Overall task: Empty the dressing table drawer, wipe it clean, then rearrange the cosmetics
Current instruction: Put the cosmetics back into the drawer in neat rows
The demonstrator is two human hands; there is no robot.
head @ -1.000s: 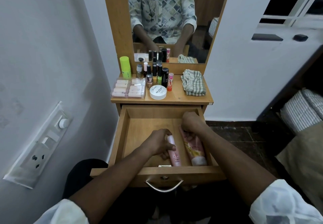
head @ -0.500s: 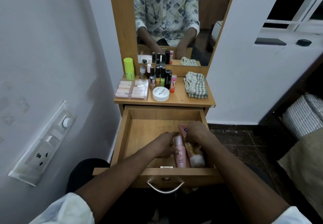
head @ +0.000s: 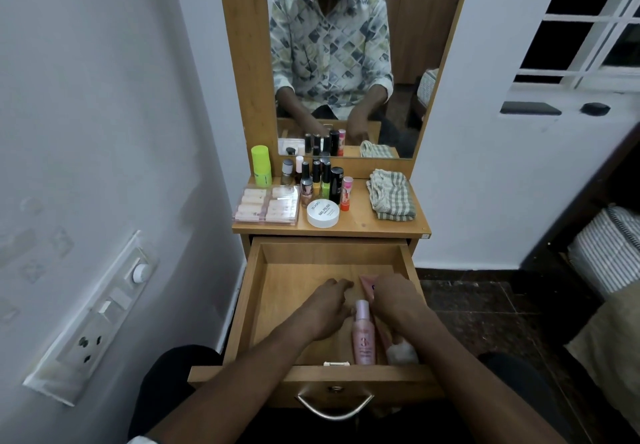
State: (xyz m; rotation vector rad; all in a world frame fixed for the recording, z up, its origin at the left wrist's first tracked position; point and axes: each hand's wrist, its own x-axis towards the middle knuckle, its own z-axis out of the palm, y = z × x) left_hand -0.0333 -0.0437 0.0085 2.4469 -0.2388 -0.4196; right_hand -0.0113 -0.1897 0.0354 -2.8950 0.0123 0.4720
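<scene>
Restocking the open wooden drawer [head: 325, 257]
Right hand [head: 396, 300] is gripping pink squeeze tube [head: 366, 282], left hand [head: 327, 308] idling empty; lay it parallel, three o'clock of slim pink bottle [head: 363, 338].

In the open drawer [head: 248, 308] your left hand [head: 327, 307] lies just beside the pink bottle [head: 363, 338], and your right hand [head: 394, 300] covers the pink tube [head: 366, 281].
</scene>
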